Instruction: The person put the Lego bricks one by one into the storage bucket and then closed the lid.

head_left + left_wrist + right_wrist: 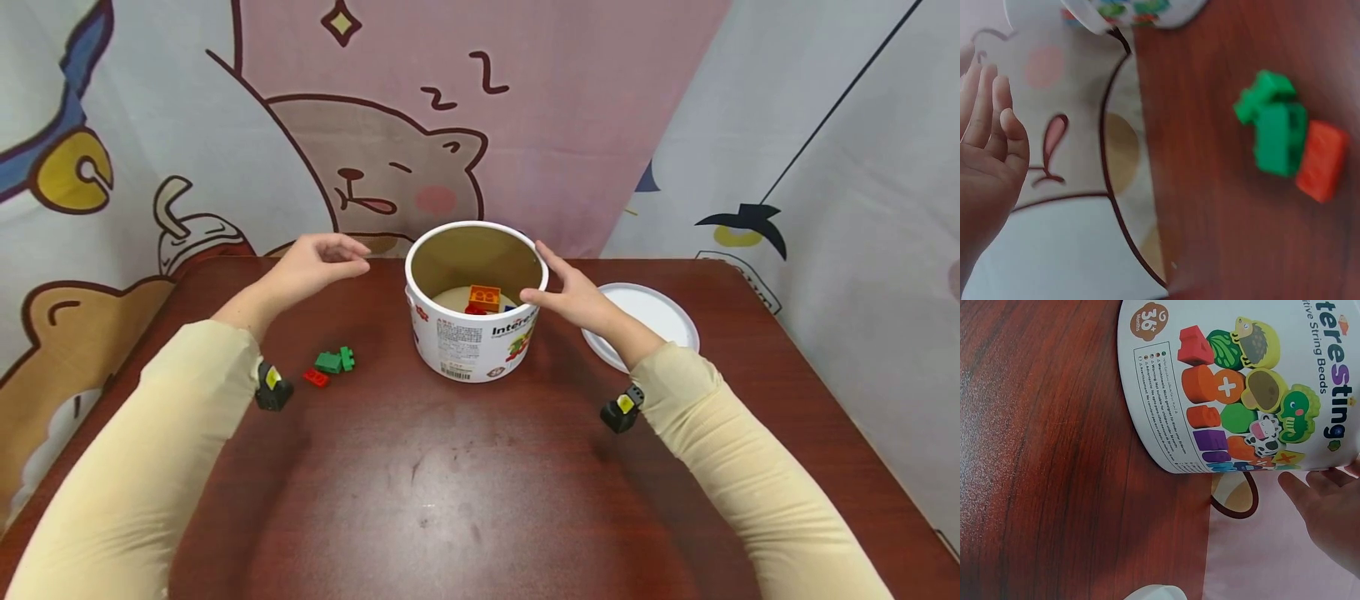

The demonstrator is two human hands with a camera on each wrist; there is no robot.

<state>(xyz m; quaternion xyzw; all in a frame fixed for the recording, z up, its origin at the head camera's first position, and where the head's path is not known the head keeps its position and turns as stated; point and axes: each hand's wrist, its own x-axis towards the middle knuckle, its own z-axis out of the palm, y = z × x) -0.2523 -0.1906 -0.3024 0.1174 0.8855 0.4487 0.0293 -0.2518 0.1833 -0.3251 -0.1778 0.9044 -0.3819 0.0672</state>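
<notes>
A white round tub (474, 342) stands open-topped at the table's middle, with an orange brick (484, 297) and a red piece inside. My right hand (546, 277) lies against the tub's right side, fingers fairly straight, thumb on the wall. In the right wrist view those fingers (1325, 503) sit by the tub (1241, 381) near its rim. My left hand (347, 258) hovers left of the tub, relaxed and holding nothing; in the left wrist view that hand (988, 137) shows an empty palm. Two green bricks (335, 360) and a red brick (316, 377) lie on the table below it.
The tub's white lid (660, 317) lies flat to the right of the tub. The dark red table (465, 500) ends at a cartoon-print curtain (390, 125) behind and on both sides. In the left wrist view, green bricks (1275, 131) touch the red brick (1322, 160).
</notes>
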